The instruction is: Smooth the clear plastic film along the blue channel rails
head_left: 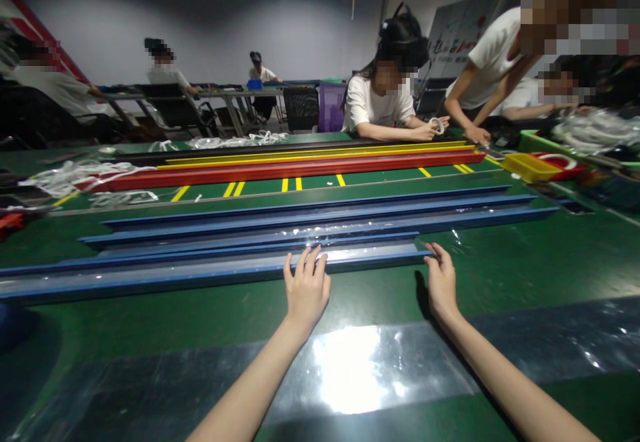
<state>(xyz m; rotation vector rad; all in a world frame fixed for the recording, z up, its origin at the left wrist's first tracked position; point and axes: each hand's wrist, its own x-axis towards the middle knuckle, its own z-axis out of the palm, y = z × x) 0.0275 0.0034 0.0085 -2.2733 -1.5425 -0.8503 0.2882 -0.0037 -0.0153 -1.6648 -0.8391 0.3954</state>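
Observation:
Several long blue channel strips with raised edges lie side by side across the green table, shiny clear film showing in their troughs. Over the near edge of the closest strip rests my left hand, fingers spread and tips reaching into the trough. My right hand is at that strip's right end, its slightly bent fingertips at the corner and the palm turned inward. Whether those fingertips press on the end or only touch it is hard to see. Neither hand is closed around anything.
A wide clear plastic sheet lies nearest me, glaring with reflected light. Farther back are red and yellow strips, white cord bundles and a yellow bin. A person handles a white loop opposite; another leans in at right.

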